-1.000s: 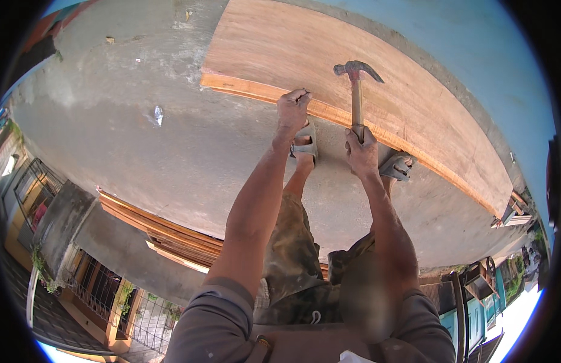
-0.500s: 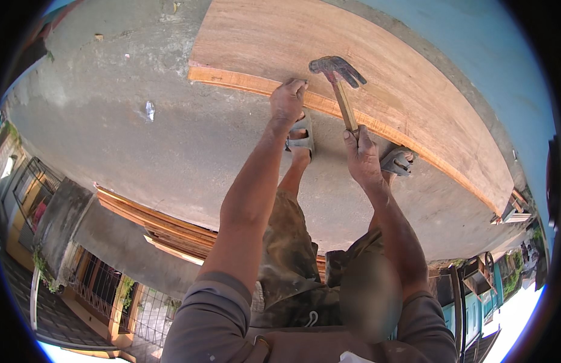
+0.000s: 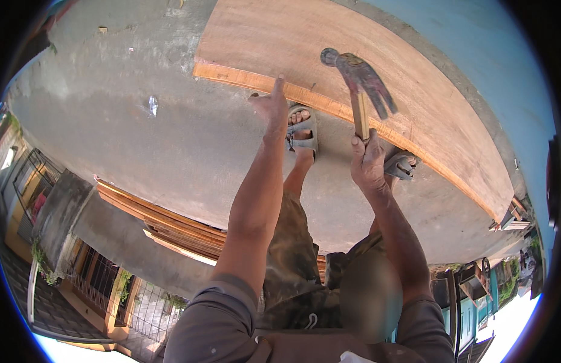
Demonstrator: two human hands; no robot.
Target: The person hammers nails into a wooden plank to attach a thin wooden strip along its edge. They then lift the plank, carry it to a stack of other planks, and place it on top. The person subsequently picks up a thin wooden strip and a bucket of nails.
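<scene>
My right hand (image 3: 369,161) grips a claw hammer (image 3: 360,75) by its wooden handle, with the head raised above a wide wooden panel (image 3: 347,45). Along the panel's near edge runs an orange-brown wood strip (image 3: 232,76). A small dark nail (image 3: 312,86) appears to stand up at that strip, right of my left hand. My left hand (image 3: 272,107) is open, thumb and fingers apart; its fingertips reach the strip's edge, and they seem to hold nothing. Whether they touch the wood I cannot tell.
My sandalled feet (image 3: 301,130) stand on the grey concrete ground (image 3: 190,139) close to the strip. Behind me lies a stack of long wood strips (image 3: 165,213). A crumpled clear plastic piece (image 3: 153,106) lies to the left. A blue wall (image 3: 498,66) rises beyond the panel.
My left hand has moved slightly left and down, its fingers opening away from the nail. The hammer has tilted, its head swinging up and right with the claws now pointing down.
</scene>
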